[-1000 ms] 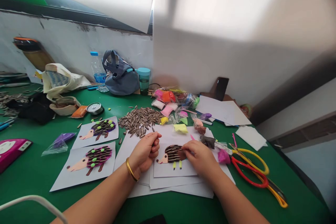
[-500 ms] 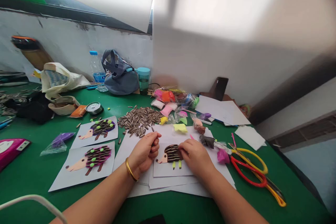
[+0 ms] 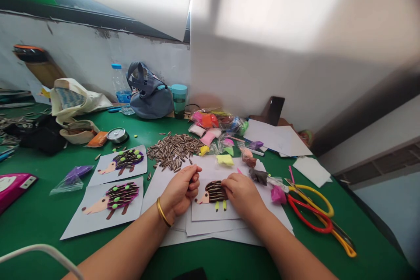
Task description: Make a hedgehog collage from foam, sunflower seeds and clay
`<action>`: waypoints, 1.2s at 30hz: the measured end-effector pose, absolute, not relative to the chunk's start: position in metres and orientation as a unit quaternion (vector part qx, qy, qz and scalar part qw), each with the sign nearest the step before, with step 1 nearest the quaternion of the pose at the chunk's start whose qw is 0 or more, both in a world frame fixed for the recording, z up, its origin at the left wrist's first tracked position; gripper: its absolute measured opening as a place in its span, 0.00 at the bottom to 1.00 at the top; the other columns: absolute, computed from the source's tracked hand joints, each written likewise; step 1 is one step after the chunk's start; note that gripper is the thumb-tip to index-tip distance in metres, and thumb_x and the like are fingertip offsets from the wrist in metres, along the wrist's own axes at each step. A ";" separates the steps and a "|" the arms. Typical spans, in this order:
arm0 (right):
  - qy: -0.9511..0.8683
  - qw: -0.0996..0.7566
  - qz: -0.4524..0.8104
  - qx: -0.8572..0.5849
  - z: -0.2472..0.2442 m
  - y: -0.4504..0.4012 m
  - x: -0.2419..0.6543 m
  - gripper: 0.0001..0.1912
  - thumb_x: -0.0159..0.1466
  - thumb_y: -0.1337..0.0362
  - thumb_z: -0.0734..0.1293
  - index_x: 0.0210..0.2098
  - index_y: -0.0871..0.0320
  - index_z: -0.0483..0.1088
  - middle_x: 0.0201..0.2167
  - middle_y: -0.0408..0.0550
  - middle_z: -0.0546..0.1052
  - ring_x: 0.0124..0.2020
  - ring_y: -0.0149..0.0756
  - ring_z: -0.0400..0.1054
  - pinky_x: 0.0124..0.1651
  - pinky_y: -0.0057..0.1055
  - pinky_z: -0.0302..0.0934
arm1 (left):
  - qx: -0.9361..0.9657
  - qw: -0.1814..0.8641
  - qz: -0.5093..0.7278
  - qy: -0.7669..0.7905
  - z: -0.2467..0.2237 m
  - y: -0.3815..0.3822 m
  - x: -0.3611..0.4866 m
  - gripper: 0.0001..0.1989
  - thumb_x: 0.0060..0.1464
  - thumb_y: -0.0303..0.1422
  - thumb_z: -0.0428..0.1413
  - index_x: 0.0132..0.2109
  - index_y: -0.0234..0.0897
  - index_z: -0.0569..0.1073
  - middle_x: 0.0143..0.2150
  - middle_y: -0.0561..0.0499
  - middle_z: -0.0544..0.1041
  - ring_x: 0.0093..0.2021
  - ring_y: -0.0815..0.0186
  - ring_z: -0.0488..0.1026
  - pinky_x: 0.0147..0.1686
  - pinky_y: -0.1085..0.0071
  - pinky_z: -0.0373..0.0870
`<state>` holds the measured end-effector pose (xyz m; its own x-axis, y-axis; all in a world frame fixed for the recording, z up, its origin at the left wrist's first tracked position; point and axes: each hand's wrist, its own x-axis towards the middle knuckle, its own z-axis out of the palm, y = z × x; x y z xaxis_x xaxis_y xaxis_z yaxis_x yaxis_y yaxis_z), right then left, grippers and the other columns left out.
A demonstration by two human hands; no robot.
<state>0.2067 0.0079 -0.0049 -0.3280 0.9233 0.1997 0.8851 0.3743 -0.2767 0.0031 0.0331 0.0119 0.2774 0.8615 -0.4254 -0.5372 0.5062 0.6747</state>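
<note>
My right hand (image 3: 244, 194) is closed in a pinch at the right edge of a hedgehog picture (image 3: 215, 192), its fingertips on the dark body; anything between them is hidden. This hedgehog has a peach face, striped sunflower seeds as spines and yellow-green legs, on a white card (image 3: 206, 214) over stacked paper. Just left of the card, my left hand (image 3: 183, 190) is curled with thumb against forefinger, and what it may hold cannot be made out. A heap of sunflower seeds (image 3: 175, 148) lies beyond it.
Two hedgehog pictures with green dots, one nearer (image 3: 111, 201) and one farther (image 3: 123, 162), lie at left. Bagged coloured clay (image 3: 210, 122) sits behind the paper. Red-and-yellow-handled scissors (image 3: 311, 210) are at right. A blue bag (image 3: 151, 100) and teal-lidded cup (image 3: 179, 100) stand by the wall.
My right hand has shifted slightly left along the hedgehog's back, its fingertips still together. My left hand stays in place.
</note>
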 end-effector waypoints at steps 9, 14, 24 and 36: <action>-0.797 0.202 0.076 -0.564 -0.002 0.002 0.212 0.06 0.60 0.73 0.65 0.35 0.57 0.72 0.31 0.45 0.74 0.34 0.37 0.67 0.38 0.32 0.55 | 0.188 0.779 0.453 0.391 0.015 0.033 0.003 0.06 0.62 0.31 0.52 0.37 0.32 0.69 0.24 0.59 0.61 0.16 0.81 0.54 0.13 0.84 0.42; -0.760 0.307 0.053 -0.571 0.007 -0.001 0.219 0.06 0.60 0.74 0.61 0.34 0.58 0.68 0.30 0.46 0.73 0.34 0.38 0.66 0.38 0.33 0.56 | 0.093 0.824 0.442 0.341 0.021 0.032 0.001 0.09 0.64 0.32 0.50 0.38 0.32 0.69 0.25 0.56 0.63 0.17 0.79 0.59 0.12 0.85 0.49; -0.832 0.358 0.046 -0.421 0.023 -0.017 0.182 0.15 0.67 0.65 0.63 0.52 0.53 0.70 0.39 0.50 0.74 0.40 0.41 0.66 0.43 0.39 0.59 | 0.038 0.904 0.375 0.201 0.036 0.012 0.009 0.28 0.66 0.48 0.42 0.57 0.27 0.66 0.47 0.36 0.76 0.40 0.60 0.77 0.40 0.66 0.74; -0.723 0.467 0.167 -0.480 0.020 -0.020 0.191 0.13 0.70 0.63 0.56 0.42 0.54 0.72 0.39 0.50 0.77 0.42 0.39 0.71 0.46 0.37 0.65 | 0.034 0.911 0.351 0.214 0.033 0.005 0.014 0.27 0.64 0.48 0.46 0.54 0.26 0.69 0.47 0.34 0.76 0.45 0.57 0.78 0.47 0.63 0.75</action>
